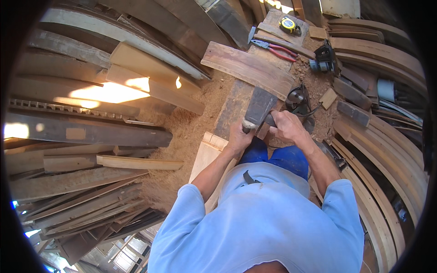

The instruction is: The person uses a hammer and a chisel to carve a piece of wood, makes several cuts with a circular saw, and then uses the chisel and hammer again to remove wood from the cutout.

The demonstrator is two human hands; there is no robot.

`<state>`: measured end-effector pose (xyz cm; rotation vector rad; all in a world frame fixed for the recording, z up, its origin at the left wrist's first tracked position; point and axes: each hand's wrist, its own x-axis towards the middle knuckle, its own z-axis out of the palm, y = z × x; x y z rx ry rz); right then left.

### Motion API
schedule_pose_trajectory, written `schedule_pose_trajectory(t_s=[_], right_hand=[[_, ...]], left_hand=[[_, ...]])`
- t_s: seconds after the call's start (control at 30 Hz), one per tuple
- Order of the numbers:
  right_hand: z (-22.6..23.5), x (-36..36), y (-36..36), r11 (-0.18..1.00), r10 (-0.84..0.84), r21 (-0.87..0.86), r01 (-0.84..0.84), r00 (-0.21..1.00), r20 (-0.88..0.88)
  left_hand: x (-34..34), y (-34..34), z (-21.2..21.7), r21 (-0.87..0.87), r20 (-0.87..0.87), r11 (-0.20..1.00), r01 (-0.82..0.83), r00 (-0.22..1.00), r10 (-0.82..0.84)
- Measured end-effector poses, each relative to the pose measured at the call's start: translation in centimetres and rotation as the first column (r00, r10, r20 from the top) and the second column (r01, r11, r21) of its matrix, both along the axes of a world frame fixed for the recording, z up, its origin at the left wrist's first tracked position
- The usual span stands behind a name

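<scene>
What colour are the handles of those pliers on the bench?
Red, on the pliers, clearest in the head view.

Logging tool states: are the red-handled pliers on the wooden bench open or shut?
Open: the red-handled pliers lie flat on the wooden bench, handles visibly spread apart; jaw tips too small to judge.

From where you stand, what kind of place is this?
Most likely a rough woodworking shop. Stacked planks lie all around, sawdust covers the ground, and pliers and a tape measure sit on the bench. Both hands, left hand and right hand, grip a dark wooden block.

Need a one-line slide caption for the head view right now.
Both hands, left hand and right hand, grip a dark wooden block on a sawdust-covered bench amid stacked planks.
</scene>
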<state>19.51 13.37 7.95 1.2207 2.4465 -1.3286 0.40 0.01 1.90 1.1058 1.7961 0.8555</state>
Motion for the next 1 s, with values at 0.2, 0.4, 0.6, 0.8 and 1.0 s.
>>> schedule_pose_trajectory(t_s=[0.2,0.4,0.6,0.8,1.0], right_hand=[[-0.8,0.0,1.2,0.966,-0.258,-0.037,0.256,0.947,-0.189],[-0.8,-0.1,-0.1,0.995,0.003,-0.098,-0.002,1.0,0.004],[-0.3,0.3,1.2,0.966,-0.235,-0.149,0.211,0.957,-0.168],[0.4,1.0,3.2,0.946,-0.321,-0.104,0.306,0.924,-0.206],[-1.4,1.4,-0.6,1.0,-0.005,-0.027,0.004,0.999,-0.041]], left_hand=[[0.0,-0.4,-0.3,-0.083,-0.006,0.996,-0.004,1.0,0.004],[0.3,-0.7,-0.5,-0.052,0.037,0.998,0.021,0.999,-0.019],[-0.7,-1.3,-1.7,-0.13,0.009,0.99,-0.055,0.998,0.057],[0.6,-1.2,-0.7,-0.04,-0.017,0.997,-0.071,0.997,0.071],[1.8,-1.5,-0.8,-0.006,0.003,1.0,0.028,1.0,-0.028]])
